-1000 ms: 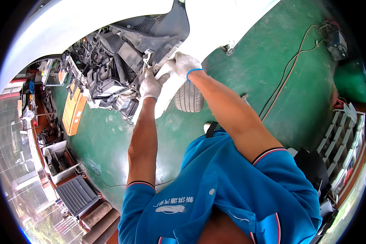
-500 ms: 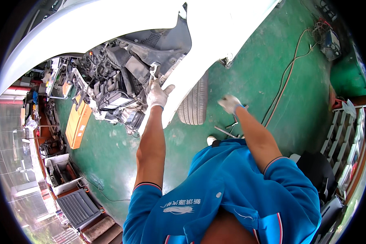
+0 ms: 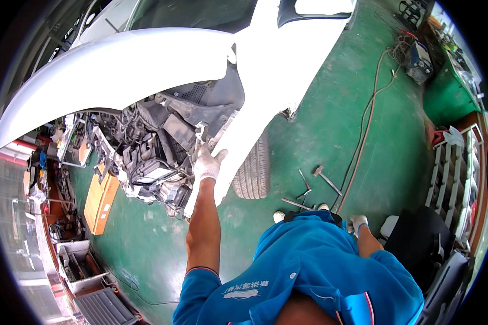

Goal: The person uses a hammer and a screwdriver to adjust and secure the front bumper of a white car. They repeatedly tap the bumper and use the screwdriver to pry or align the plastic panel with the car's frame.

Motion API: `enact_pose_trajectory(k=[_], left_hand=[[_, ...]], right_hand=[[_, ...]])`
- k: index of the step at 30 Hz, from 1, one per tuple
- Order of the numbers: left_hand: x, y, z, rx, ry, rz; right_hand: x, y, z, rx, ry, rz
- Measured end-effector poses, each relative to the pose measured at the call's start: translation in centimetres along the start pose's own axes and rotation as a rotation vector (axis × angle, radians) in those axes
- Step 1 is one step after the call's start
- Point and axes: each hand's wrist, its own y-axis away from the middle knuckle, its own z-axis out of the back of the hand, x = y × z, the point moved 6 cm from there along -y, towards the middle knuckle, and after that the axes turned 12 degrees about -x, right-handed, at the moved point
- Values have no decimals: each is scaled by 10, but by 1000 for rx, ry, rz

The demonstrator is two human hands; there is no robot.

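Observation:
My left hand (image 3: 205, 164), in a pale work glove, reaches over the front fender (image 3: 238, 141) of a white car. Its fingers are closed around a shiny metal tool with a forked, wrench-like head (image 3: 201, 131), which points up beside the engine parts (image 3: 152, 151). The lower part of the tool is hidden in the glove. My right hand (image 3: 358, 222), gloved too, hangs low at my right side, near my hip. Its fingers are too small and partly turned away to read. The raised white hood (image 3: 119, 65) stretches above the engine bay.
A hammer (image 3: 328, 180), a slim hand tool (image 3: 305, 187) and a metal bar (image 3: 295, 204) lie on the green floor by my feet. Behind the fender stands the tire (image 3: 253, 170). Hoses (image 3: 367, 124) cross the floor at right. An orange carton (image 3: 101, 200) stands at left.
My right hand has dropped back from beside the tire to my side. My left hand stays at the fender with the tool. The view has tilted, showing more of the car above.

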Motion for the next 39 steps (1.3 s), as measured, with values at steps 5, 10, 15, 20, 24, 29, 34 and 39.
enact_pose_trajectory(k=[5, 10, 15, 20, 24, 29, 34, 39], left_hand=[[5, -4, 0, -29, -8, -6], [-7, 1, 4, -5, 9, -13], [4, -3, 1, -59, 46, -20], [0, -3, -2, -94, 39, -71], [7, -6, -12, -122, 43, -100], [6, -8, -15, -87, 7, -89], [17, -9, -12, -39, -112, -45], [-18, -4, -4, -29, -350, 15]], right_hand=[[90, 42, -59, 156, 227, 577], [163, 110, -63, 254, 65, 675], [151, 99, -54, 160, 95, 658], [69, 34, -17, -10, 144, 469], [1, -15, 12, -60, -16, 234], [-33, -37, 14, 22, -210, 14], [15, -67, -14, 40, -102, 160], [103, -103, -42, 142, 3, 295]])
